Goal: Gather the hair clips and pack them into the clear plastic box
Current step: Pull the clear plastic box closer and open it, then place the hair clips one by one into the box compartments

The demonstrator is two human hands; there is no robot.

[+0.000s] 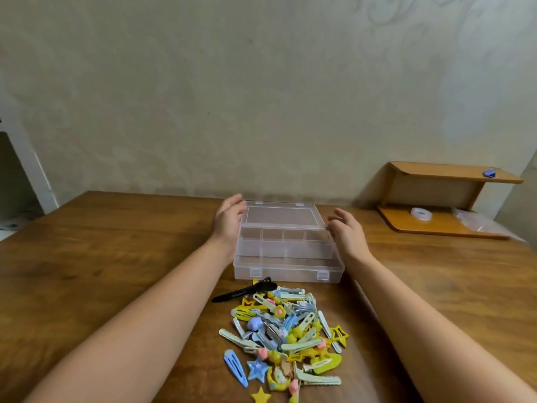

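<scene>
A clear plastic box [287, 251] sits on the wooden table [116, 242], with its lid [283, 216] raised partway at the near edge and hinged along the far side. Through the gap the inner dividers show, and the compartments that can be seen hold nothing. The left hand [229, 219] lies against the left side of the box and lid with the fingers stretched out and loosely open, gripping nothing firmly. The right hand [345, 231] is at the right corner of the lid, fingers spread, fingertips touching or nearly touching its edge; which, I cannot tell. The hair clips [287, 333] lie in a loose heap on the table just in front of the box, none inside it, with a long black clip [245, 292] at the heap's far left edge. A small wooden shelf [441, 199] stands at the far right.
</scene>
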